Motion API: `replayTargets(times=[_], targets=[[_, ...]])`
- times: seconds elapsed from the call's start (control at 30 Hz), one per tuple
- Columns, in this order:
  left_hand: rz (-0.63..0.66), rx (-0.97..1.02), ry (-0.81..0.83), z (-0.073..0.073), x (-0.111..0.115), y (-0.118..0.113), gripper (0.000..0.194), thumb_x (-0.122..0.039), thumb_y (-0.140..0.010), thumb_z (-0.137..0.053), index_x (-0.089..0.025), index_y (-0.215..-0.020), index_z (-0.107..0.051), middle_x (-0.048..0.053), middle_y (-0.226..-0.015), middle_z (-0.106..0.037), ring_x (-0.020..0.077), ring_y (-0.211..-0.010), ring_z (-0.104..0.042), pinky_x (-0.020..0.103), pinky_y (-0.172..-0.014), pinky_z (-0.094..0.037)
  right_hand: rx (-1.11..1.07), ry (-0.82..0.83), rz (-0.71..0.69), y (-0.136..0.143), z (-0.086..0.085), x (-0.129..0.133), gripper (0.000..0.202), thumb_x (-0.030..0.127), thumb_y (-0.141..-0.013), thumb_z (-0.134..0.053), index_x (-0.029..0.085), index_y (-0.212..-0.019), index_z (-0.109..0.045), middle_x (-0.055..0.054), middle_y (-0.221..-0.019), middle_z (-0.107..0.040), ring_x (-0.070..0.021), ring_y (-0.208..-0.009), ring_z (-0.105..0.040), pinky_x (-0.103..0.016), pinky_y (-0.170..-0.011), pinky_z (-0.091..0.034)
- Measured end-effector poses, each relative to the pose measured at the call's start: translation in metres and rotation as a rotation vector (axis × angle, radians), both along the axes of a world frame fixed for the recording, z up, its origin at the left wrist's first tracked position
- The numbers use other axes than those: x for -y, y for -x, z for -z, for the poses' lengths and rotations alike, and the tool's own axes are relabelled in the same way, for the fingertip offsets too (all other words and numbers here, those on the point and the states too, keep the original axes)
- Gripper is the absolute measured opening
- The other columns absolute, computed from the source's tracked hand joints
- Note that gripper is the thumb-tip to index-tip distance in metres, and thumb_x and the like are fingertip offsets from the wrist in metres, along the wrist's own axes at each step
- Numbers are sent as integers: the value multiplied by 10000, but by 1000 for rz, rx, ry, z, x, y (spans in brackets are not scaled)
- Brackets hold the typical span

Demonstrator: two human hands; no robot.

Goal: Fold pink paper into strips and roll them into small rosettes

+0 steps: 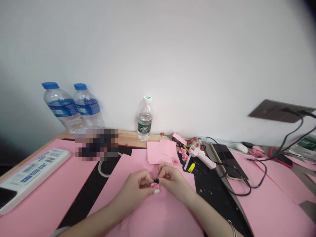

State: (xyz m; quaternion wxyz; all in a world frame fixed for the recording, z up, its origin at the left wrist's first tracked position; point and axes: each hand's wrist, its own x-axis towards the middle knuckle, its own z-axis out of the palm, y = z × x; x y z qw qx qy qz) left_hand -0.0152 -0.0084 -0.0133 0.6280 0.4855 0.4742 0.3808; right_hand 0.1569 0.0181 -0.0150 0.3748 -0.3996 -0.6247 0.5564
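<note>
Both hands meet over pink paper sheets (170, 210) in the middle of the desk. A small folded pink paper piece (156, 186) is between them. My left hand (140, 186) pinches it from the left, thumb below and fingertips curled above. From the right, my right hand (172, 181) closes thumb and fingers at its upper edge, and a dark thumbnail shows there. Just beyond the hands lie square pink papers (161, 151), with several small pink paper roses (175, 160) beside them. A light pink glue gun (201, 157) rests to the right of the roses.
A small water bottle (144, 120) stands by the wall, two larger bottles (86, 107) at back left. A long white box (34, 174) lies on the left. Right of the glue gun are a phone (229, 161), black cables (263, 177) and more pink sheets (274, 200).
</note>
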Motion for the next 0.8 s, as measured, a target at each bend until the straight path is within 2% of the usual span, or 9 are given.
replayTargets(times=[0.17,0.37,0.53,0.6,0.67,0.8], targets=[[-6,24,11,-2,-1,0,252,-189,-610,-761,-174,-610,-509,-14,-652,-641,161,-676,-594,259,-644,-416,-9,-10,27,1,0,-1,262,301,-718,-776,171,-614,-573,-18,-851,-500,-152,-783,-515,-264,-668,-395],[23,13,-3,-5,0,-1,250,-195,-612,-749,-175,-584,-502,-21,-638,-613,162,-682,-592,268,-664,-429,16,15,-12,-2,1,-3,320,377,-719,-772,165,-589,-571,-6,-813,-487,-129,-714,-491,-258,-635,-385],[10,19,-25,-7,0,-1,283,-185,-607,-746,-186,-566,-467,-28,-639,-600,168,-686,-596,275,-665,-448,-51,23,28,2,0,-1,345,398,-666,-805,168,-595,-558,-5,-803,-516,-138,-735,-521,-258,-644,-410],[10,26,-30,-8,0,-1,290,-174,-611,-744,-188,-559,-460,-26,-642,-604,170,-689,-601,278,-668,-455,-86,94,31,3,-3,2,366,400,-648,-814,170,-604,-532,5,-772,-518,-112,-644,-494,-238,-563,-381],[20,29,-46,-9,0,0,281,-162,-620,-740,-187,-554,-468,-23,-649,-613,170,-686,-606,279,-668,-461,-109,231,13,4,-7,5,387,419,-646,-807,176,-637,-507,25,-725,-513,-72,-515,-412,-214,-459,-292],[40,21,-87,-7,0,1,268,-141,-624,-740,-184,-543,-488,-14,-656,-631,174,-694,-615,279,-668,-471,-139,416,-44,5,-12,8,406,447,-662,-790,177,-695,-489,47,-637,-527,-38,-415,-339,-200,-411,-170]])
